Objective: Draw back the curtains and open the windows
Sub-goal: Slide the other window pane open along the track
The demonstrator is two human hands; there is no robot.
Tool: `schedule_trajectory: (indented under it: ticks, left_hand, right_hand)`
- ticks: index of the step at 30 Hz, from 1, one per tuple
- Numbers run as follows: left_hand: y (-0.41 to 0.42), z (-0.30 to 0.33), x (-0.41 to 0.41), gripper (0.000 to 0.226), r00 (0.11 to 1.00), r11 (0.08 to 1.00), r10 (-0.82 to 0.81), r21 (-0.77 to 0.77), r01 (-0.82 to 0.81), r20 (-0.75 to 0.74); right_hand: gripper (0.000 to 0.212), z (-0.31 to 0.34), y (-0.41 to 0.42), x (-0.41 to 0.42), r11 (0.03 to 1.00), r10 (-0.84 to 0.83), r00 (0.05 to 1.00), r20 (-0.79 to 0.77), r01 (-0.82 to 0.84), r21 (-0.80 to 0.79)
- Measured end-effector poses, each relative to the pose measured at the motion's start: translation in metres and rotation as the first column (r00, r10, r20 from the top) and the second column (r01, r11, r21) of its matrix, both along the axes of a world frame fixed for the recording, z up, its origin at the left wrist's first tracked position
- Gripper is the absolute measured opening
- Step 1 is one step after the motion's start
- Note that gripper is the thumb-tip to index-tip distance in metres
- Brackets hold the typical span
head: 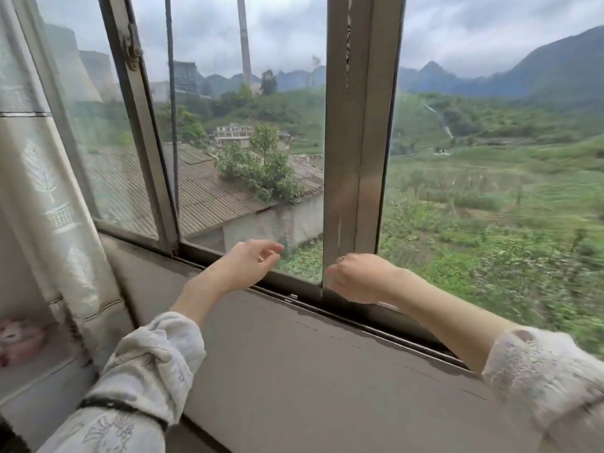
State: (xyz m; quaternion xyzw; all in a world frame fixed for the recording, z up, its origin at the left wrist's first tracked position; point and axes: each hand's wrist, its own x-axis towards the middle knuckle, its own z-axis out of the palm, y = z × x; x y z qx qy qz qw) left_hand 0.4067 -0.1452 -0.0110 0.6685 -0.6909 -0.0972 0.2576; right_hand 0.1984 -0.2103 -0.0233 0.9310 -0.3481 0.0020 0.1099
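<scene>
Fingers (340,264) of the right hand (356,277) are curling tight against the sash (356,132) edge low down, while the left hand (251,261) is hovering with fingers loosely apart over the track (294,291), touching nothing. With the curtain (42,178) gathered at far left and the right side standing open, I'd judge a steady, level push along the track is keeping the sash from jamming.

A pink soft toy (18,338) lies blurred at lower left; outside, a corrugated roof (209,188), a tall chimney (243,40), green mountains (539,76).
</scene>
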Motion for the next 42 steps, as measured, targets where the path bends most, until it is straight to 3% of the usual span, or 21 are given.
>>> schedule_trajectory:
  ticks: [3,6,12,16,20,23,26,30,33,36,38,42]
  left_hand:
    - [-0.001,-0.002,-0.081,0.035,0.997,0.996,-0.083,-0.014,0.083,-0.005]
    - [0.0,-0.008,-0.162,0.04,0.988,0.98,-0.157,-0.121,0.156,-0.004]
    - [-0.006,-0.025,-0.316,0.056,0.973,0.96,-0.216,-0.201,0.196,-0.085]
    - [-0.013,-0.025,-0.405,0.065,0.967,0.924,-0.242,-0.322,0.207,-0.073]
    - [-0.024,-0.016,-0.461,0.075,0.974,0.896,-0.224,-0.397,0.198,-0.019]
    - [-0.034,-0.007,-0.48,0.079,0.981,0.881,-0.192,-0.442,0.168,-0.01]
    - [-0.05,0.002,-0.491,0.081,0.982,0.885,-0.189,-0.431,0.174,0.007]
    - [-0.068,0.001,-0.505,0.09,0.991,0.898,-0.13,-0.419,0.131,0.033]
    - [-0.072,-0.003,-0.515,0.099,0.997,0.9,-0.067,-0.43,0.073,0.029]
    - [-0.074,-0.006,-0.515,0.101,0.998,0.893,-0.045,-0.447,0.054,0.032]
    - [-0.075,-0.008,-0.516,0.101,0.999,0.89,-0.023,-0.455,0.035,0.032]
    - [-0.072,-0.006,-0.514,0.099,0.998,0.892,0.022,-0.452,0.008,0.061]
  right_hand:
    - [0.034,-0.016,0.019,-0.094,0.998,-0.058,0.997,-0.042,0.057,-0.012]
    - [0.037,-0.02,0.034,-0.187,0.991,-0.129,0.991,-0.029,0.127,-0.048]
    - [0.038,-0.007,0.06,-0.361,0.936,-0.314,0.927,0.204,0.338,-0.094]
    - [0.034,-0.004,0.076,-0.455,0.855,-0.438,0.809,0.391,0.51,-0.097]
    - [0.037,0.01,0.079,-0.516,0.685,-0.558,0.625,0.545,0.718,-0.122]
    - [0.044,0.019,0.08,-0.535,0.575,-0.504,0.473,0.723,0.808,-0.128]
    - [0.052,0.022,0.075,-0.535,0.515,-0.51,0.423,0.749,0.847,-0.128]
    - [0.048,0.02,0.067,-0.547,0.594,-0.431,0.347,0.833,0.804,-0.027]
    - [0.061,0.025,0.066,-0.57,0.645,-0.395,0.245,0.885,0.76,0.077]
    - [0.073,0.03,0.054,-0.576,0.78,-0.367,0.26,0.893,0.609,0.143]
    - [0.066,0.032,0.043,-0.576,0.871,-0.352,0.269,0.896,0.446,0.209]
    - [0.048,0.026,0.025,-0.566,0.948,-0.221,0.148,0.964,0.264,0.176]
